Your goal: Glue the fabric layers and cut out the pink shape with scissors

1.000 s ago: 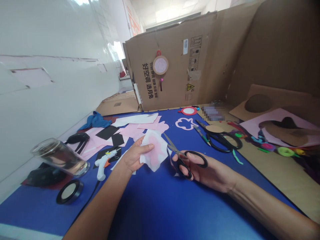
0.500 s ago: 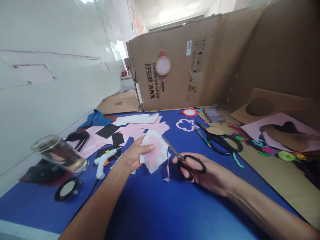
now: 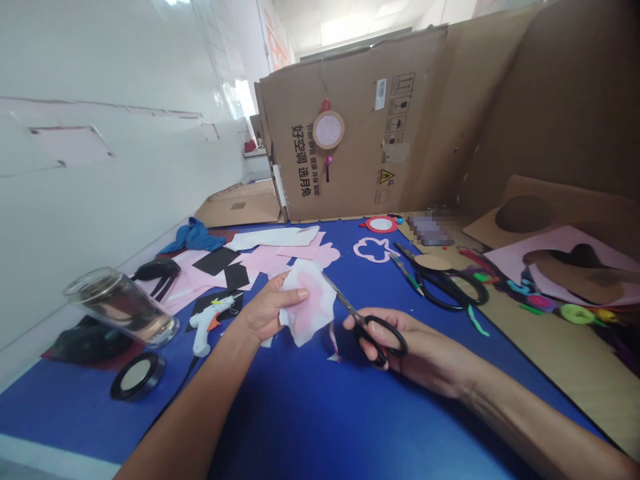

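My left hand (image 3: 270,303) pinches a sheet of thin white paper or cloth (image 3: 313,317) with a pink shape showing on it, thumb on top. In my right hand (image 3: 400,343) are black-handled scissors (image 3: 357,317), fingers through the loops. Their blades lie at the sheet's upper right edge, pointing up and left. A narrow strip (image 3: 333,340) hangs from the sheet's right side. Beyond my hands lies a pink flower-shaped outline (image 3: 375,250), with a green cutter or pen (image 3: 407,275) beside it.
At left stand a glass of liquid (image 3: 123,307), its black lid (image 3: 137,375) and a white glue gun (image 3: 204,327) with a cord. Pink sheets (image 3: 183,290) and black pieces (image 3: 215,261) lie behind. Larger black scissors (image 3: 450,287) rest at right. A cardboard box (image 3: 360,147) stands at the back.
The scissors have shifted slightly left along the sheet's edge, their handles a little closer together. The hanging strip has moved slightly left; my left hand keeps its hold.
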`<state>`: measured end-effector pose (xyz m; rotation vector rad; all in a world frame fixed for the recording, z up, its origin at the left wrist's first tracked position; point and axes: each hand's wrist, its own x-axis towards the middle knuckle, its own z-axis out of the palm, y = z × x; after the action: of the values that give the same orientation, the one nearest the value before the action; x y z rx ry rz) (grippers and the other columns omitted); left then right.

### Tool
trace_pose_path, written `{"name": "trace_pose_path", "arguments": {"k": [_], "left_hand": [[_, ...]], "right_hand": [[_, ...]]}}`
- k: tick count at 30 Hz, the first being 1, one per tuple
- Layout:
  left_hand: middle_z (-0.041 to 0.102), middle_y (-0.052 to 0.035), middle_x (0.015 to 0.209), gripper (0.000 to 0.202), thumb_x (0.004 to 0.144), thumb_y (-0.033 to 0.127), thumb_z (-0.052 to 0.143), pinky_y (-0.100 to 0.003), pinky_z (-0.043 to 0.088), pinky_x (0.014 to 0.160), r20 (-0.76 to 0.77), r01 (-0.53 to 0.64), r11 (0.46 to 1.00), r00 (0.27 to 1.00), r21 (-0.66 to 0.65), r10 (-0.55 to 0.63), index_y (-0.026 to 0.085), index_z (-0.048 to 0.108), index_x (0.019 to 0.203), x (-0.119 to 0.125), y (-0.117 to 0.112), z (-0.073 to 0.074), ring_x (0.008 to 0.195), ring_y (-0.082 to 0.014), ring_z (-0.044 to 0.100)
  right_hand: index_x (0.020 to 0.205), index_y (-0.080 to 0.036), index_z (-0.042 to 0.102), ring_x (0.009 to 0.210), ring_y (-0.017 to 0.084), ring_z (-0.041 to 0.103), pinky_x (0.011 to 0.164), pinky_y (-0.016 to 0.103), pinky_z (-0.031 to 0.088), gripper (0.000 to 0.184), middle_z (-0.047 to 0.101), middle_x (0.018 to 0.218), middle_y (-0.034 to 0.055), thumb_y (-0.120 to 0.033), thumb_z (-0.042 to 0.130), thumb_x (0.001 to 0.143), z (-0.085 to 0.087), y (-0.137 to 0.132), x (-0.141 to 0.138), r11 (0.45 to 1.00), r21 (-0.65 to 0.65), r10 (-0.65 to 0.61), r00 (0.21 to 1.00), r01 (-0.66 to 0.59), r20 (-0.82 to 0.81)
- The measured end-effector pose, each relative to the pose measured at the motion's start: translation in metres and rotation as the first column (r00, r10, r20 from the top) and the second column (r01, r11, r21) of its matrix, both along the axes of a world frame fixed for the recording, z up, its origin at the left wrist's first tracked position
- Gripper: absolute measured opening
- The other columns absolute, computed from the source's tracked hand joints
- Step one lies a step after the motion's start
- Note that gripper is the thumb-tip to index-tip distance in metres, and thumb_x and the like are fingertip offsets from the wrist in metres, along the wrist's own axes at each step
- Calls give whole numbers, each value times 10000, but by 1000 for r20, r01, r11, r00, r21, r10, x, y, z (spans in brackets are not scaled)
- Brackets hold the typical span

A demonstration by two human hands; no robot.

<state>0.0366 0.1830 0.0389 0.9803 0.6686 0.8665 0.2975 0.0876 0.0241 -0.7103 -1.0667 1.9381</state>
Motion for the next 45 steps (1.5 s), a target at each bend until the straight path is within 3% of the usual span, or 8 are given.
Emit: {"name": "trace_pose_path", "arguments": {"k": [23,33,40,45], "left_hand": [[802,-106,892,378,717,196,965,-271,608,657,-64,80,997,995,13,-79,102,789,1038,-1,-3,-1,692,-197,755],[802,-107,882,387,709,194,967,-273,611,678,-67,96,995,993,-13,-96,101,792,1041,-1,-5,-1,697,-196,757],[818,-140,909,349,740,215,952,-286,620,682,-37,202,979,979,-5,-202,101,791,1028,0,-7,-2,713,-221,776],[818,-139,913,379,720,229,966,-275,607,686,-67,173,985,982,-17,-174,102,791,1031,0,-9,-1,720,-216,774]], "right_hand": [[1171,-178,804,677,98,534,606,174,419,466,690,843,31,-526,903,879,-4,-3,-1,999,-14,45,999,-45,-16],[1162,-161,814,650,93,517,588,163,419,461,662,779,13,-497,923,866,-5,-2,-1,998,-47,36,998,-39,-58],[1158,-157,811,658,96,540,591,169,423,457,692,812,30,-499,915,873,-8,-1,-2,999,-25,45,996,-47,-71],[1154,-164,809,649,86,528,587,160,417,455,676,791,16,-494,927,864,-8,-1,-2,998,-45,41,997,-44,-68]]}}
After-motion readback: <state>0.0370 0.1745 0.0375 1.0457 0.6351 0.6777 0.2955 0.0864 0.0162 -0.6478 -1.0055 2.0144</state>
